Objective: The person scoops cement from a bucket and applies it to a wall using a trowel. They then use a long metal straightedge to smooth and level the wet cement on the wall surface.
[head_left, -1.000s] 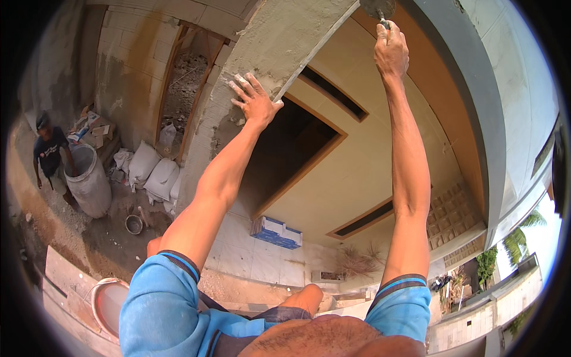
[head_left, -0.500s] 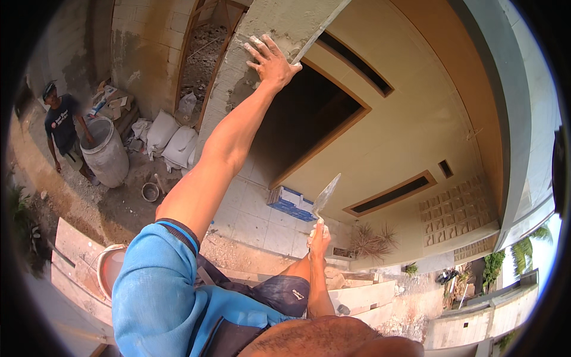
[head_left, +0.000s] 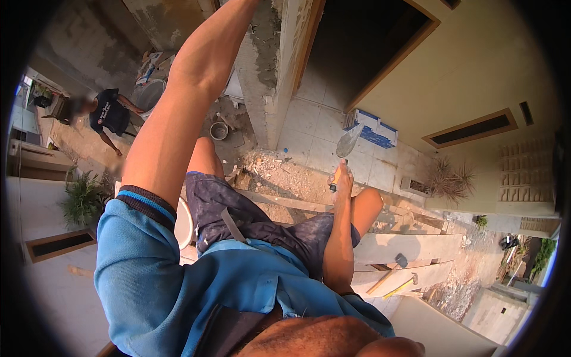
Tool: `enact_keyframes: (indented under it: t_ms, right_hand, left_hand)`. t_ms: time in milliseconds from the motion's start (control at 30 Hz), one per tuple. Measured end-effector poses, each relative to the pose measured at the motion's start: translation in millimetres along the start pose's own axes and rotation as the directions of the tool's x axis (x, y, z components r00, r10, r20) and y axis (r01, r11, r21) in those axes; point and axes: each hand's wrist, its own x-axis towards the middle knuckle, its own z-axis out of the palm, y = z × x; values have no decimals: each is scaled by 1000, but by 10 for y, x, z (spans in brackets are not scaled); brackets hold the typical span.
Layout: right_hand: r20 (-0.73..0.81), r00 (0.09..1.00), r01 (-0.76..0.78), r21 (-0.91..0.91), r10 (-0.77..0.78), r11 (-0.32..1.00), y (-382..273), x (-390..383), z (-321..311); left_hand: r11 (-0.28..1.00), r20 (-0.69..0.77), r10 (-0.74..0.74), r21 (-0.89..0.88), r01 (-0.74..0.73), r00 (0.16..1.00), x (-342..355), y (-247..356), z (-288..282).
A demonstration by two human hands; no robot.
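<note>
My right hand grips a pointed trowel by its handle, blade upward, above the tiled floor and close to my bent right knee. My left arm reaches up past the top edge of the picture, so the left hand is hidden. Beside that forearm stands a column with rough, partly plastered grey faces. A white bucket shows in part next to my left sleeve and dark shorts.
A mallet and a yellow-handled hammer lie on planks at right. Below are a blue-and-white box, a small pail and rubble. Another person stands left by a large barrel.
The view has tilted down and turned. My left hand, earlier spread against the column's top, has left the picture. The trowel stays in my right hand, its blade now turned more broadly into view.
</note>
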Motion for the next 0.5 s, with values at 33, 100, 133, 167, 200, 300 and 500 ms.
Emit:
enact_keyframes:
  t_ms: [33,100,133,167,200,300,500]
  right_hand:
    - [-2,999,-47,61,47,997,-27,43,13]
    - [31,992,-124,194,120,973,-92,119,-73]
    - [70,988,-155,267,141,951,-113,152,-118]
    - [54,994,-107,287,95,952,-157,132,-98]
    - [43,998,-60,304,49,951,-246,89,-35]
    - [-11,999,42,275,-40,961,-445,43,-17]
    - [82,983,-181,476,162,861,-382,155,-296]
  left_hand:
    - [1000,0,0,10,0,1000,36,9,25]
    - [1000,-23,16,16,-15,1000,128,-43,189]
    - [1000,-33,24,16,-24,999,162,-63,261]
    - [999,-32,37,28,-36,999,181,-80,292]
    - [998,-38,50,42,-49,998,208,-99,281]
    - [998,-18,30,49,-29,999,143,-10,391]
    - [990,-52,74,124,-67,996,164,-132,290]
